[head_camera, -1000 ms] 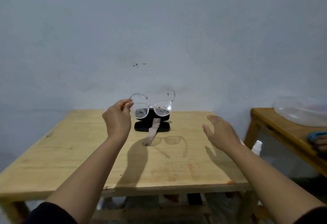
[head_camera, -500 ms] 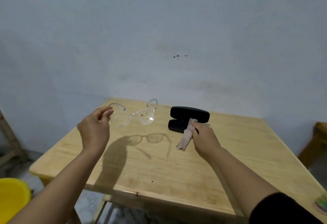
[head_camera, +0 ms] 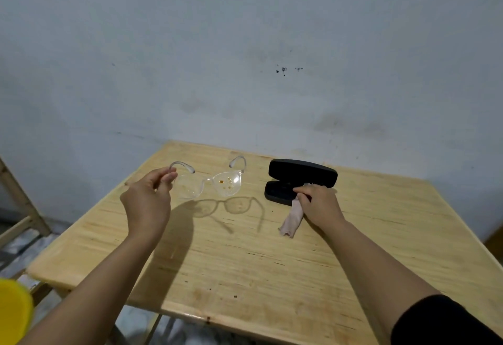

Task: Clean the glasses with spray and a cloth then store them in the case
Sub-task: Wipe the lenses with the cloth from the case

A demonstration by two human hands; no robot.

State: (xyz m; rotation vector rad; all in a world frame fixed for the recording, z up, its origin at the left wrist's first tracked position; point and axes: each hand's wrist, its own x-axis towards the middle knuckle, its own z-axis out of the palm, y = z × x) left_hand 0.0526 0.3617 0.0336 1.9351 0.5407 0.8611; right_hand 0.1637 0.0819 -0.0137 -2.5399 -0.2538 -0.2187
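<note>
Now my left grip (head_camera: 148,203) is pinching the spotted glasses (head_camera: 208,184) above the bench (head_camera: 245,263); my right grip (head_camera: 319,203) is closing on the cloth (head_camera: 292,219) beside the open case (head_camera: 299,178). I should be lifting it gently.

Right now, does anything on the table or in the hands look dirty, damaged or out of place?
The glasses held up by the left hand have orange-brown specks on both lenses. No spray bottle is in view. Nothing looks damaged.

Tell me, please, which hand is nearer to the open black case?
Right. The right hand grips the cloth at the case; the left hand holds the glasses well away.
</note>
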